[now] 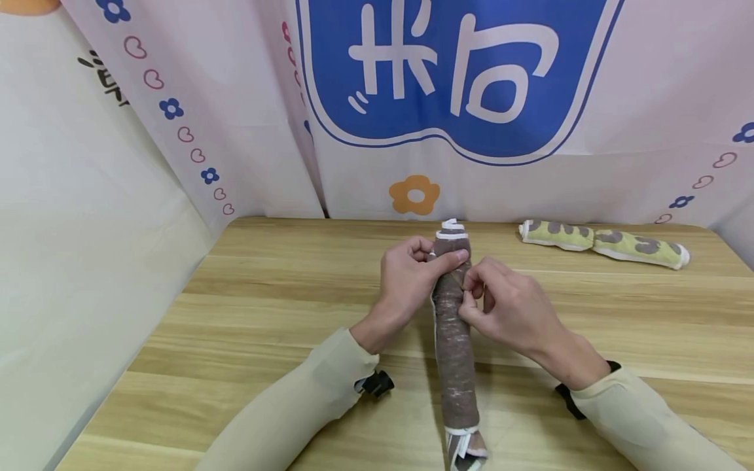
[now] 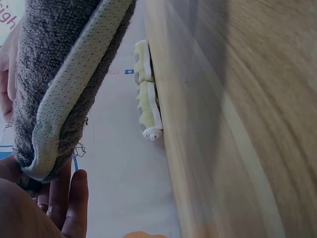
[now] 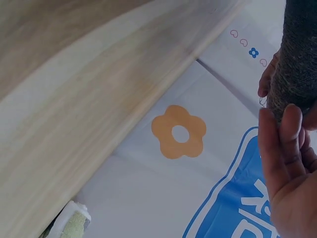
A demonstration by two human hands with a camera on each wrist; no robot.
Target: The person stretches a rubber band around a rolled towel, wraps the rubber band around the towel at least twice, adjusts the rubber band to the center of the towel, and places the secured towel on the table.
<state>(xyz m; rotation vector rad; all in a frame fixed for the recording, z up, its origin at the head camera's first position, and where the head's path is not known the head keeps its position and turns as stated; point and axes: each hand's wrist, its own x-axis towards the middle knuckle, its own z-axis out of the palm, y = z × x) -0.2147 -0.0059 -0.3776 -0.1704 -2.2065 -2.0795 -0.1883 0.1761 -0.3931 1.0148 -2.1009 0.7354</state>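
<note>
A long rolled brown towel [image 1: 456, 353] with white edging lies lengthwise in front of me, its near end loose and folded. My left hand [image 1: 406, 278] grips it near the far end, thumb across the top and fingers around the left side. At its right side, my right hand [image 1: 515, 307] has curled fingers, with thumb and forefinger pinching a thin tan band [image 1: 456, 280] that runs slantwise over the roll. In the left wrist view the towel's white edge strip [image 2: 64, 94] and a few loose threads show. The right wrist view shows the towel [image 3: 297, 64] above my fingers.
A yellow-green roll [image 1: 639, 247] with grey-brown patches, narrowed at its middle, lies at the back right of the wooden table [image 1: 265, 327]. Behind the table hangs a white printed curtain [image 1: 259, 163]. Black straps [image 1: 377, 384] sit at both wrists.
</note>
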